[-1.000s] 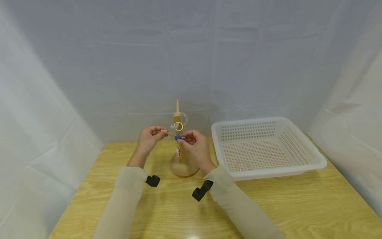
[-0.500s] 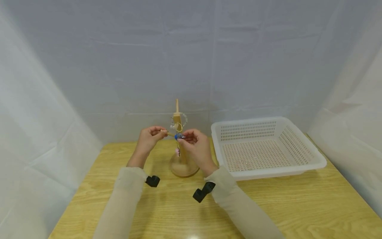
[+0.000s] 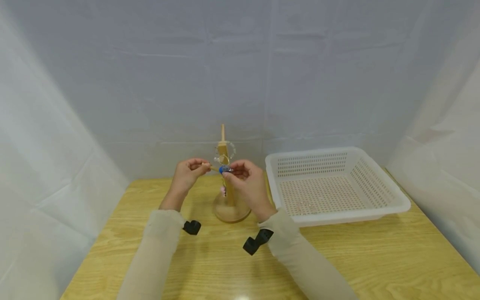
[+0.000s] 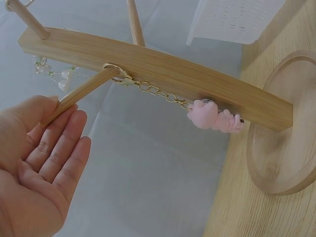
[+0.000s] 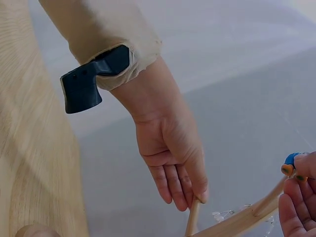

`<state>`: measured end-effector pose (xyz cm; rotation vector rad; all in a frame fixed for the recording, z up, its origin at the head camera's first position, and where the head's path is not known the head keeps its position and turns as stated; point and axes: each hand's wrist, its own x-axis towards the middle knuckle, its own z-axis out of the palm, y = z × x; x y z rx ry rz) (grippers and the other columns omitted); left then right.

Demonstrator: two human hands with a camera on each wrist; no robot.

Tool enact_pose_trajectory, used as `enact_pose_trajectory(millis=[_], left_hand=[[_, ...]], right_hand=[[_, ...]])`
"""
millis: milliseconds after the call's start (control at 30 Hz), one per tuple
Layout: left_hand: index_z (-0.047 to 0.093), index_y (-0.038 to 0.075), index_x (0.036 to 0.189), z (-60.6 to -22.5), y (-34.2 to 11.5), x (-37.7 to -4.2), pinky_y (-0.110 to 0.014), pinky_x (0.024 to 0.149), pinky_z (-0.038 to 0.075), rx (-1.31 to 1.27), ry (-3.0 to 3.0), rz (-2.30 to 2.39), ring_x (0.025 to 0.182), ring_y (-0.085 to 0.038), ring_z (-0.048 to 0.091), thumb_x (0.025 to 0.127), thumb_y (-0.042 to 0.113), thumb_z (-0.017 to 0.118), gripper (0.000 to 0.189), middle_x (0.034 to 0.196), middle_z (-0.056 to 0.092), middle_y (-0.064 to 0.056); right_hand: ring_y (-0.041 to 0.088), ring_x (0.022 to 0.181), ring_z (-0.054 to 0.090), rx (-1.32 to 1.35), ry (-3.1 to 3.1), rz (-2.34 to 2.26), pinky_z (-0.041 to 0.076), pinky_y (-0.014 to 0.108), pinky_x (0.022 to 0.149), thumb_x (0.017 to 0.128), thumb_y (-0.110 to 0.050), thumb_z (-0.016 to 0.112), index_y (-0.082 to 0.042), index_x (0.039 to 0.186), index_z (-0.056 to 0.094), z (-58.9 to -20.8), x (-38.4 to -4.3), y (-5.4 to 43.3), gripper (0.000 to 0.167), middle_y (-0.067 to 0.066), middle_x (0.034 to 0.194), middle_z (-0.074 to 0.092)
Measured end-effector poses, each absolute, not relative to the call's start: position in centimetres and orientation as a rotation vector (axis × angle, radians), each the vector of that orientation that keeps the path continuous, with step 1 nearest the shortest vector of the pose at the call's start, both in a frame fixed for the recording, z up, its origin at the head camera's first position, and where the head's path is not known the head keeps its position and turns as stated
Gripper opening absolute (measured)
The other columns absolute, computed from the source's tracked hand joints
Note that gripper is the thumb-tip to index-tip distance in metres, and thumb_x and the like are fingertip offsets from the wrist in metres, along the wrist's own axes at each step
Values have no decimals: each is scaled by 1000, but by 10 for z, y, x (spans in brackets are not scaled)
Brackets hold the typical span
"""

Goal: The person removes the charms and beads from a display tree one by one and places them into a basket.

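While the left hand [image 4: 44, 170] pinches a peg [image 4: 85, 92], the right hand [image 3: 248, 183] holds a charm [image 5: 292, 158]. Only the right-wrist view, lower right, shows its orange.

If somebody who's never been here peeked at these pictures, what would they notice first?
Probably the big white basket on the table, to the right of the wooden stand. Then maybe the bright blue trinket, pinched by the right hand in front of the stand. Up close, the pink figure stands out, hanging on a chain from the peg whose tip the left hand pinches.
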<state>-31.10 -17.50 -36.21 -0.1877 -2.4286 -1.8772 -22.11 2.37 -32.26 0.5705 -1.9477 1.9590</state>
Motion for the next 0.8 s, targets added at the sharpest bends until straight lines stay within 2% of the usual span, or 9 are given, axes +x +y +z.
enact_pose_trajectory(millis=[200,467,800], left_hand=[[63,-6,107,-362,-176,-311,-27,85,50,-206,-2416,-1883,95,-26,64,91,19,65,29,80,68,8],[63,-7,107,-362,-175,-310,-25,84,50,-214,-2405,-1892,81,-6,64,91,17,64,29,79,67,10],[63,-6,108,-361,-175,-311,-26,86,50,-204,-2417,-1897,83,-8,65,91,19,65,31,82,68,6]], right_hand=[[12,76,60,578,-1934,1952,52,24,72,82,6,68,12,95,60,-321,-221,24,17,26,91,64],[14,81,61,578,-1931,1987,52,24,74,83,-4,72,4,99,62,-336,-232,27,21,17,94,65],[11,78,62,584,-1858,2000,53,22,72,81,1,72,6,97,61,-341,-227,39,20,18,91,64]])
